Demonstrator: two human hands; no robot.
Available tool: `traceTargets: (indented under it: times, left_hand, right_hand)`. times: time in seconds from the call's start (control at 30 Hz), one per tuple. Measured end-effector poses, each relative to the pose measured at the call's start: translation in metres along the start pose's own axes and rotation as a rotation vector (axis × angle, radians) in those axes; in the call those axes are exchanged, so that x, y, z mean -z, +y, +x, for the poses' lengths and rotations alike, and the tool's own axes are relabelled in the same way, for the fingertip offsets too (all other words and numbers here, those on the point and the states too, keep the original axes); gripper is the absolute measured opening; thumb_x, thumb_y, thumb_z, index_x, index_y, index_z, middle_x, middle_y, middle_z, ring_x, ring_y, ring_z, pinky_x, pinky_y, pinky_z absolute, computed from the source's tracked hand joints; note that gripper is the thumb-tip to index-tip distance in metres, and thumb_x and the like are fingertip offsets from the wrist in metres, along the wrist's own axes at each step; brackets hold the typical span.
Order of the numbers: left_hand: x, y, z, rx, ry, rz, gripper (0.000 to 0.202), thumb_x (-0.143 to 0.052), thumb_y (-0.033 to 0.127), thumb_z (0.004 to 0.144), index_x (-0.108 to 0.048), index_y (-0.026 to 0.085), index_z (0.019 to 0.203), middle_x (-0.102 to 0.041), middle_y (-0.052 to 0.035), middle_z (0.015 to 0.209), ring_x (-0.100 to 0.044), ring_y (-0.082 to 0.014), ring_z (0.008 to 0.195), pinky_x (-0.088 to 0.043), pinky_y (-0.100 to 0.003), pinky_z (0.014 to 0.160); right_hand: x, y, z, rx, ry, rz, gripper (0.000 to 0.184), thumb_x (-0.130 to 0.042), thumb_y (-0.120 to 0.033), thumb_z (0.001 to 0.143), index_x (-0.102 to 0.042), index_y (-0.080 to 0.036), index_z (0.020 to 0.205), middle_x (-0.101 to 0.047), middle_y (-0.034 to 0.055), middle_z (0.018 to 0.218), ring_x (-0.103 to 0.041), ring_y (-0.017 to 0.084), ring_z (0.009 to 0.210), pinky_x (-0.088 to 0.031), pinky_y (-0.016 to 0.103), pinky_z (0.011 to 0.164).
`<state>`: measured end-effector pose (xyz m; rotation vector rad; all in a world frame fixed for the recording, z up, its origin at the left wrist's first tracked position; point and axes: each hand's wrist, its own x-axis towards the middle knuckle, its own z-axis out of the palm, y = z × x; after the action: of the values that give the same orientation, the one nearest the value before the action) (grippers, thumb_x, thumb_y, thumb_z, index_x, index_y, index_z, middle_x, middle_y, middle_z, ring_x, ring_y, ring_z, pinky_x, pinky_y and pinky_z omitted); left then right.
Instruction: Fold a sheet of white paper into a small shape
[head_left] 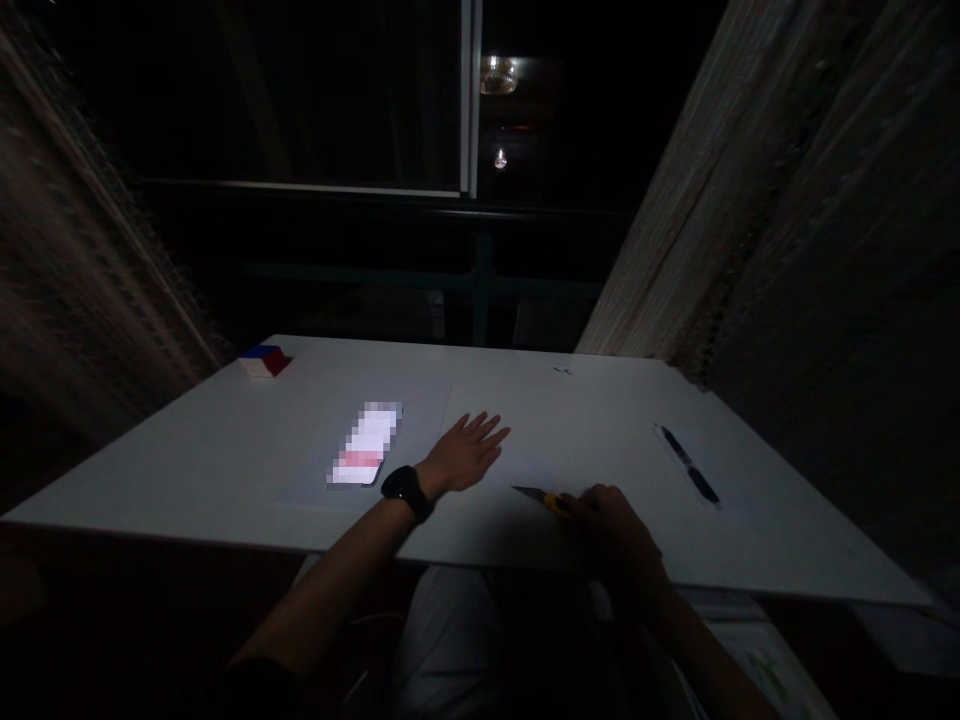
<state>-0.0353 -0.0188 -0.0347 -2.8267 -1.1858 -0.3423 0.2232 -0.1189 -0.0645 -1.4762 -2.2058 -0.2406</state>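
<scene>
My left hand [463,455] lies palm down on the white table, its fingers stretched out and spread, holding nothing. A black watch [407,492] is on that wrist. My right hand [611,520], near the table's front edge, is closed round a cutting tool [556,503] with a yellow handle. Its pointed grey blade [531,492] is directed left, toward my left hand but apart from it. Dim light hides whether it is a knife or closed scissors. Left of my left hand lies a lit phone [365,445], its screen blurred out, on a pale sheet [304,488].
A blue, red and white cube-like block [262,361] sits at the table's back left. To the right lies a black pen [690,466]. Tiny dark scraps [562,370] are near the back edge. Curtains [675,180] hang either side of a dark window.
</scene>
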Motion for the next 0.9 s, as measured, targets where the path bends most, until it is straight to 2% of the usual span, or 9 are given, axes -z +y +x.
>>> traceTargets:
  times: [0.17,0.4,0.53,0.67,0.9]
  left_hand:
    - [-0.003,0.002,0.0,0.008,-0.008,0.002,0.05,-0.011,0.041,0.093,-0.024,0.027,0.139,-0.027,0.0008,0.146,-0.017,-0.0185,0.135,-0.012,-0.042,0.109]
    - [-0.003,0.0,-0.001,0.012,-0.014,-0.015,0.05,-0.011,0.042,0.093,-0.021,0.03,0.14,-0.025,0.0029,0.146,-0.016,-0.0184,0.135,-0.011,-0.042,0.109]
    - [-0.003,0.0,-0.001,0.009,-0.011,-0.007,0.05,-0.011,0.042,0.093,-0.019,0.03,0.14,-0.025,0.0033,0.146,-0.016,-0.0176,0.135,-0.011,-0.042,0.11]
    - [-0.003,0.001,-0.001,0.012,-0.013,0.008,0.05,-0.01,0.041,0.093,-0.021,0.029,0.14,-0.025,0.0031,0.146,-0.017,-0.018,0.135,-0.011,-0.041,0.109]
    - [-0.003,0.002,-0.001,0.011,0.0,0.008,0.05,-0.01,0.041,0.093,-0.023,0.029,0.14,-0.027,0.0026,0.146,-0.018,-0.0181,0.135,-0.012,-0.042,0.11]
  right_hand:
    - [0.0,-0.003,0.002,0.039,0.006,0.016,0.025,-0.048,-0.036,0.084,-0.066,-0.022,0.094,-0.056,0.0061,0.068,-0.047,0.016,0.064,-0.032,0.025,0.054]
    - [-0.002,-0.009,0.005,0.068,0.015,-0.008,0.025,-0.049,-0.028,0.083,-0.065,-0.021,0.1,-0.057,0.0082,0.074,-0.047,0.017,0.069,-0.033,0.026,0.057]
    - [0.0,-0.012,0.006,0.052,0.016,-0.007,0.023,-0.05,-0.028,0.082,-0.066,-0.022,0.098,-0.057,0.0076,0.072,-0.046,0.017,0.067,-0.033,0.026,0.057]
    - [-0.001,-0.009,0.003,0.013,0.008,0.025,0.023,-0.047,-0.032,0.084,-0.066,-0.024,0.093,-0.055,0.0059,0.067,-0.046,0.016,0.063,-0.032,0.026,0.053]
    - [-0.003,-0.003,0.001,0.043,-0.004,0.025,0.025,-0.046,-0.033,0.084,-0.065,-0.022,0.096,-0.055,0.0067,0.068,-0.045,0.017,0.064,-0.032,0.026,0.054]
